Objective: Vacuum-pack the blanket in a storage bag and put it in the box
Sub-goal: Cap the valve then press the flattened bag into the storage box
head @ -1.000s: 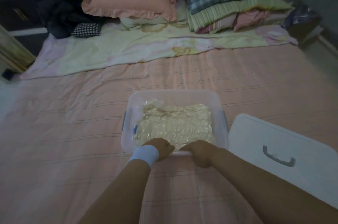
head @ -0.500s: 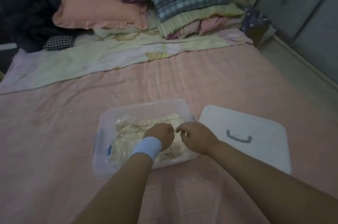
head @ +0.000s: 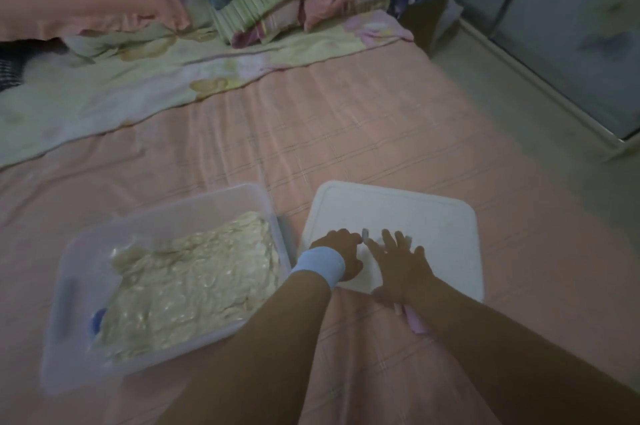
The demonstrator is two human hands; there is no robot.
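Blanket (head: 194, 251), vacuum-flat in its bag (head: 221, 289), lies inside the box (head: 166, 213). Right of the box, our right hand (head: 398, 263) rests spread on the lid (head: 426, 216); whether our left hand (head: 341, 253) grips, we cannot tell. We should lift level, seating corners squarely

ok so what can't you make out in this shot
Head view only:
- left hand grip: its fingers on the white lid are motion-blurred and turned away.
- lid centre: covered by the left hand and right hand.
- pink object on the bed: mostly under the right forearm, unidentifiable.
- blue part on the vacuum-packed blanket: blurred behind the clear box wall.
- pink pillow: cut off by the top-left edge.
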